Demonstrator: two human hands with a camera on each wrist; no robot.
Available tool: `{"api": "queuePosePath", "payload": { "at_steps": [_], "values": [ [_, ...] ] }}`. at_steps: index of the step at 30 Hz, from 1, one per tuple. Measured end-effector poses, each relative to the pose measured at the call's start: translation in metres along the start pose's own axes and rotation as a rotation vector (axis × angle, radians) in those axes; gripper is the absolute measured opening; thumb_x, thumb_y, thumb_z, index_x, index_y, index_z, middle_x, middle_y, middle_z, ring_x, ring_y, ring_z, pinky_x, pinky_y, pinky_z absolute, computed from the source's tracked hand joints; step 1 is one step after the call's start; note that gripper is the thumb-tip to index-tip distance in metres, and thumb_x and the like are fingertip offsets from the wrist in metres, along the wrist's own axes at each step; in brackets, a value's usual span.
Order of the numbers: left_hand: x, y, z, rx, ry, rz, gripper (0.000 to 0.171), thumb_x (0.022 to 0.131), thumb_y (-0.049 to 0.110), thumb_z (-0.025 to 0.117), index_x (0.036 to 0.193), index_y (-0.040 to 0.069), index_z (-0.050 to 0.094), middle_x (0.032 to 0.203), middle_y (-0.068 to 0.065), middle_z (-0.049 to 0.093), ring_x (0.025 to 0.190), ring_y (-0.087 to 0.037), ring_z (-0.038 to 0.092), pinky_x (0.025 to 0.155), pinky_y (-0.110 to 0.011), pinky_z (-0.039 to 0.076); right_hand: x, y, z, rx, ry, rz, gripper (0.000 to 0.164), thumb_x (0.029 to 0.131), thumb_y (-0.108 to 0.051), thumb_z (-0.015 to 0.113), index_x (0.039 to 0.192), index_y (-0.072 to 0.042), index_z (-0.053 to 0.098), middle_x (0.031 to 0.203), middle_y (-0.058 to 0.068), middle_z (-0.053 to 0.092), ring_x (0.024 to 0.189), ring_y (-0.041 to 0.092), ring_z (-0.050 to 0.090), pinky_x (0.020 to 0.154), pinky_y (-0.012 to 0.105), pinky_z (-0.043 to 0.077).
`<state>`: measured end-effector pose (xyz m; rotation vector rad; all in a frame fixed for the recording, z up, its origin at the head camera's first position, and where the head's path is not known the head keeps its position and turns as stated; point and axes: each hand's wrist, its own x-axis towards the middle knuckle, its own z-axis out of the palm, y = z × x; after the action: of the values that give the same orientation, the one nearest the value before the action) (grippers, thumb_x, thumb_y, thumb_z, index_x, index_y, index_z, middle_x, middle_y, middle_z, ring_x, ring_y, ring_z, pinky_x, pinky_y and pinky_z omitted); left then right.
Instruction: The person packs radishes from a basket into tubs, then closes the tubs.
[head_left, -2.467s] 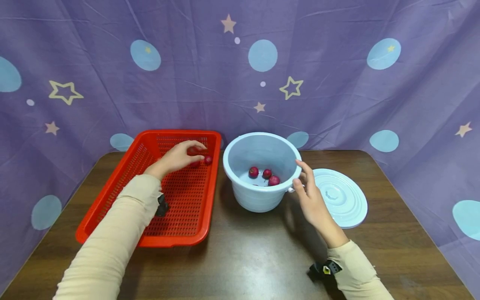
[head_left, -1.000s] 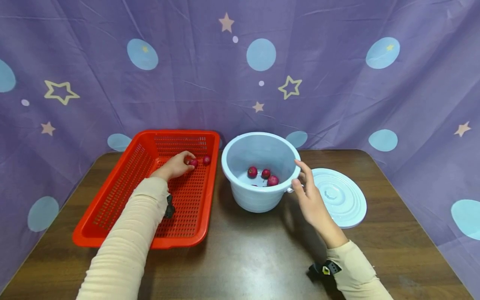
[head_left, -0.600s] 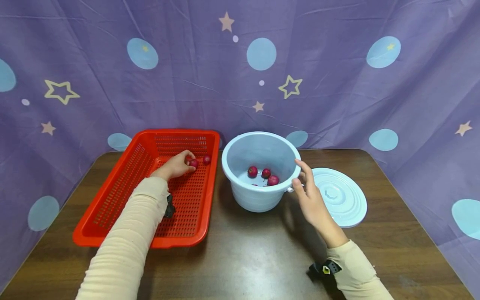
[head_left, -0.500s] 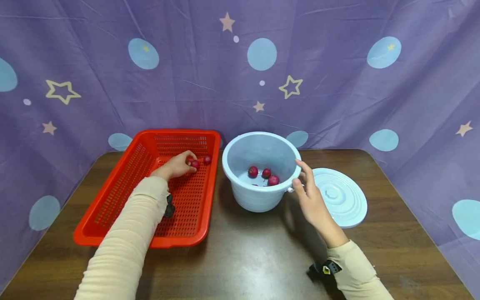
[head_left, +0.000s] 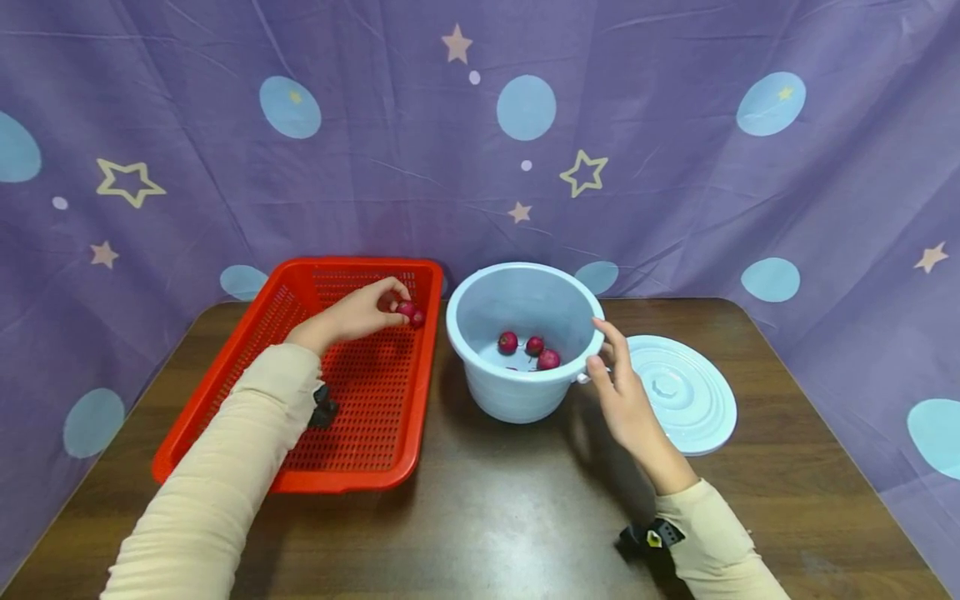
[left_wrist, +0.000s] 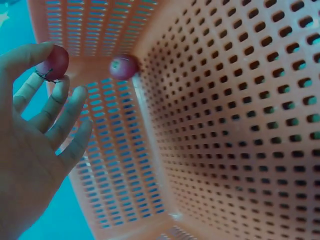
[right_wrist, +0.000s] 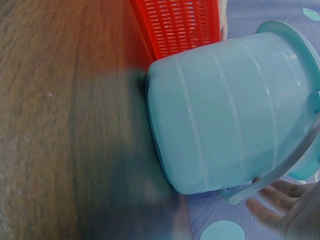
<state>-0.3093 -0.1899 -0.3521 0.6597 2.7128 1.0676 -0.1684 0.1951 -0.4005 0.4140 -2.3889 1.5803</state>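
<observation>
My left hand [head_left: 358, 314] pinches a radish [left_wrist: 53, 63] between thumb and index finger, above the floor of the red basket [head_left: 408, 433]. Its short dark stems hang downward in the left wrist view, and the other fingers are loosely spread. A second radish [left_wrist: 123, 67] lies in the basket's corner, just past the held one. My right hand [head_left: 624, 400] rests its fingertips at the right rim of the light blue bucket [head_left: 517, 393], beside the handle [right_wrist: 280, 172]. Several radishes [head_left: 548, 359] lie on the bucket's bottom; the near wall partly hides one.
A round light blue lid [head_left: 686, 408] lies flat on the brown wooden table [head_left: 480, 517], right of the bucket. The basket stands left of the bucket with a narrow gap between them. A purple curtain [head_left: 420, 200] hangs behind the table.
The left hand closed on a radish on the basket floor, then lifted it up and slightly right, near the second radish. The right hand and bucket stay in place.
</observation>
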Motion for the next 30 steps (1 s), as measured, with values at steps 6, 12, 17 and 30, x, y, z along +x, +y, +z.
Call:
{"api": "queuePosePath", "payload": {
  "at_steps": [6, 12, 17, 30],
  "values": [
    [-0.005, 0.012, -0.005, 0.093, 0.029, 0.040, 0.029, 0.091, 0.012, 0.067, 0.114, 0.011, 0.049, 0.094, -0.009, 0.055, 0.088, -0.024, 0.054, 0.079, -0.038, 0.042, 0.000, 0.000, 0.001, 0.004, -0.003, -0.001, 0.050, 0.107, -0.025, 0.042, 0.154, -0.028, 0.024, 0.138, 0.025, 0.050, 0.108, 0.034, 0.059, 0.091, 0.055, 0.048],
    [-0.011, 0.027, -0.006, 0.126, 0.091, 0.091, 0.031, 0.092, 0.020, 0.070, 0.114, 0.016, 0.049, 0.096, -0.005, 0.056, 0.087, -0.020, 0.055, 0.076, -0.037, 0.042, -0.001, 0.001, 0.002, -0.001, 0.001, 0.003, 0.050, 0.107, -0.024, 0.042, 0.154, -0.029, 0.024, 0.139, 0.025, 0.050, 0.109, 0.033, 0.059, 0.093, 0.053, 0.046],
    [-0.016, 0.042, -0.005, 0.134, 0.121, 0.128, 0.030, 0.093, 0.025, 0.069, 0.116, 0.019, 0.050, 0.098, -0.003, 0.058, 0.085, -0.019, 0.054, 0.073, -0.037, 0.043, -0.001, 0.002, 0.003, 0.000, -0.002, 0.001, 0.050, 0.107, -0.023, 0.041, 0.154, -0.028, 0.024, 0.138, 0.026, 0.050, 0.109, 0.034, 0.058, 0.092, 0.056, 0.047],
    [-0.023, 0.091, 0.009, 0.130, 0.130, 0.208, 0.036, 0.092, 0.029, 0.072, 0.122, 0.023, 0.056, 0.106, 0.003, 0.061, 0.101, -0.018, 0.057, 0.083, -0.037, 0.046, 0.000, 0.000, 0.003, -0.007, 0.008, 0.004, 0.050, 0.107, -0.020, 0.041, 0.154, -0.027, 0.025, 0.137, 0.024, 0.052, 0.111, 0.033, 0.057, 0.094, 0.054, 0.045]
  ]
}}
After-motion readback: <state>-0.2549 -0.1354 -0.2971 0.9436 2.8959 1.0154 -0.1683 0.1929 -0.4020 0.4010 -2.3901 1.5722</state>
